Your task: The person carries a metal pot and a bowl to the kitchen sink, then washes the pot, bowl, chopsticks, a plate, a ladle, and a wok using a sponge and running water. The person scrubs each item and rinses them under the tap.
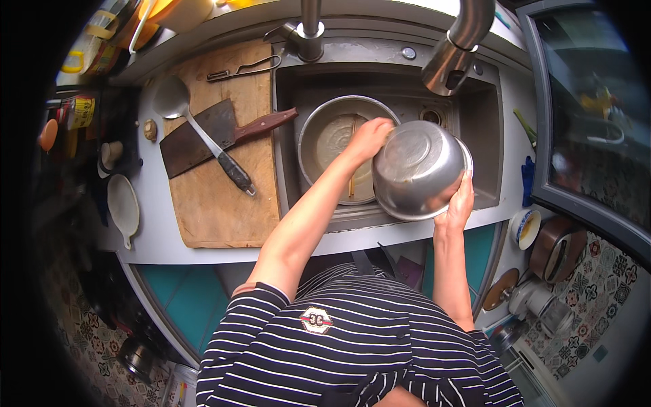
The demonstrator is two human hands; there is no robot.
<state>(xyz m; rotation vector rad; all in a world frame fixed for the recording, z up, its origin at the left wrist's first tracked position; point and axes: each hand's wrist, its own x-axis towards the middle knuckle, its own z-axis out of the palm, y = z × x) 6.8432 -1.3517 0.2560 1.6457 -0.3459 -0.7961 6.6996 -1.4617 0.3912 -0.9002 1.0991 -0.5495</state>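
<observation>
A stainless steel bowl [419, 168] is tipped over the sink, its outer base facing up at me. My right hand [456, 201] grips it by the rim on the right side. Against the bowl's left wall is my left hand [372, 138], fingers curled and blurred; a small yellowish patch shows at the fingertips, too unclear to name. Below that hand, a wide metal basin [321, 147] stands in the sink [480, 152] with cloudy water inside. Thin wooden sticks, apparently chopsticks [352, 187], lie in the basin, partly hidden by my left forearm.
Left of the sink, a wooden cutting board [224, 219] carries a cleaver [203, 133], a metal ladle [173, 96] and a peeler [244, 70]. The cleaver's handle juts over the sink edge. A faucet [442, 71] hangs overhead. An open window frame [541, 117] stands at right.
</observation>
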